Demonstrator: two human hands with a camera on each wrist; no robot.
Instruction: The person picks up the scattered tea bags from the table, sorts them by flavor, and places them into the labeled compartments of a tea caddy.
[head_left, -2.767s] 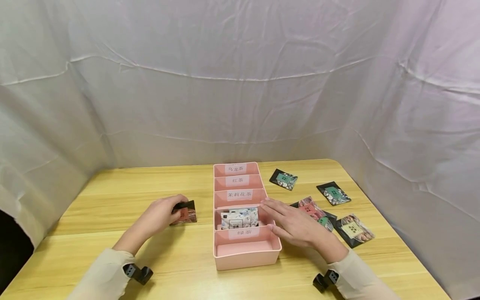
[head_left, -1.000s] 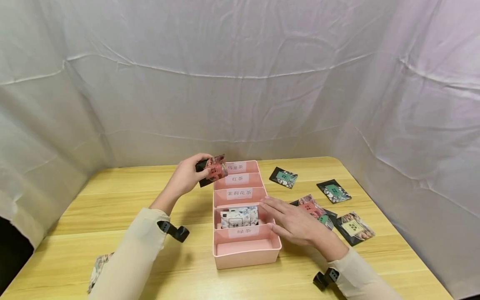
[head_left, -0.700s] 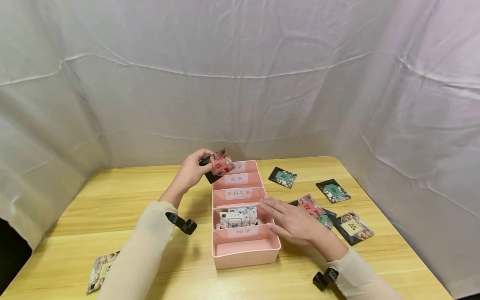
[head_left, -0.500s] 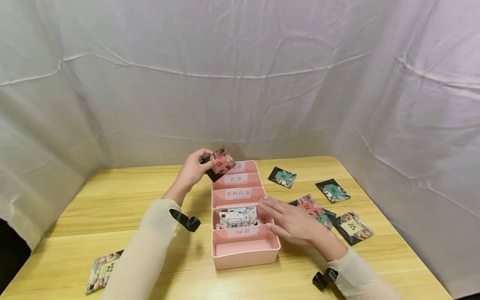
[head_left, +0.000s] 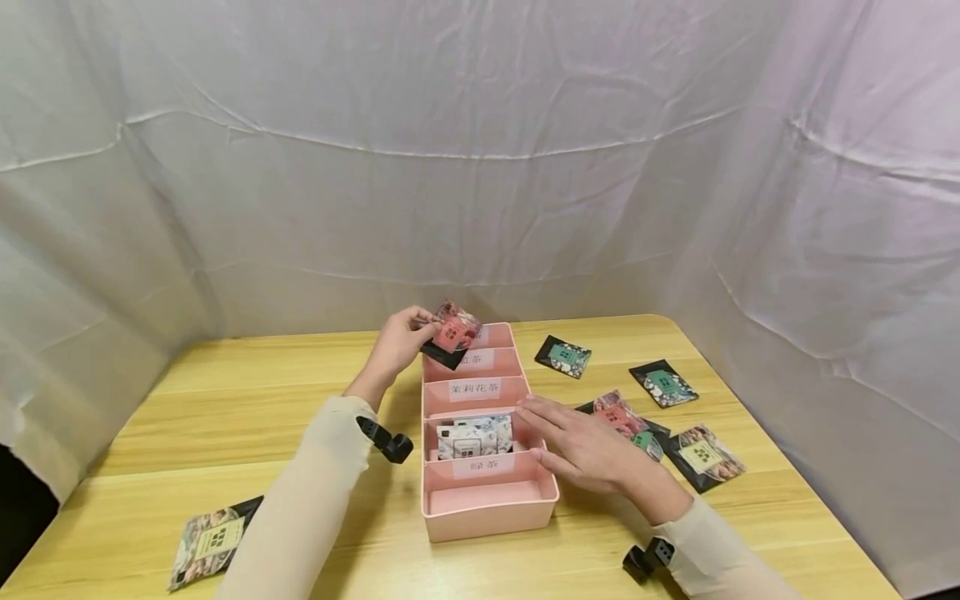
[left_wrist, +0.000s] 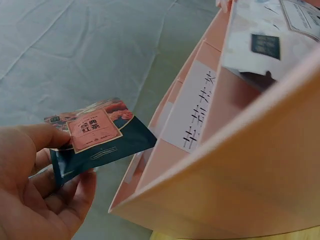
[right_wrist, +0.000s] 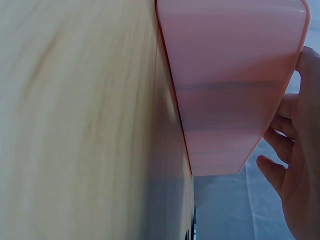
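Observation:
Between thumb and fingers, my left hand [head_left: 401,343] pinches a tea sachet [head_left: 452,335] with a red label and a black lower part. It is held tilted over the rear compartments of a pink divided box [head_left: 491,523]. In the left wrist view the sachet [left_wrist: 97,131] is face up, just beside the box's dividers. My right hand [head_left: 588,443] rests on the box's right rim with its fingers extended. The right wrist view shows its fingers [right_wrist: 282,142] along the box's upper edge. White floral sachets [head_left: 480,437] stand in the compartment behind the front one.
A yellow-labelled sachet [head_left: 217,540] lies at the front left, partly behind my sleeve. Right of the box lie green-labelled sachets [head_left: 567,357], a red-labelled one [head_left: 615,415] overlapping another, and a yellow-labelled one [head_left: 705,457]. White paper labels [head_left: 476,389] mark the box's dividers. A grey curtain surrounds the table.
My left hand picked the red-labelled sachet off the table left of the box, carried it up and back, and moved it rightward over the rear compartments. My right hand stays on the rim.

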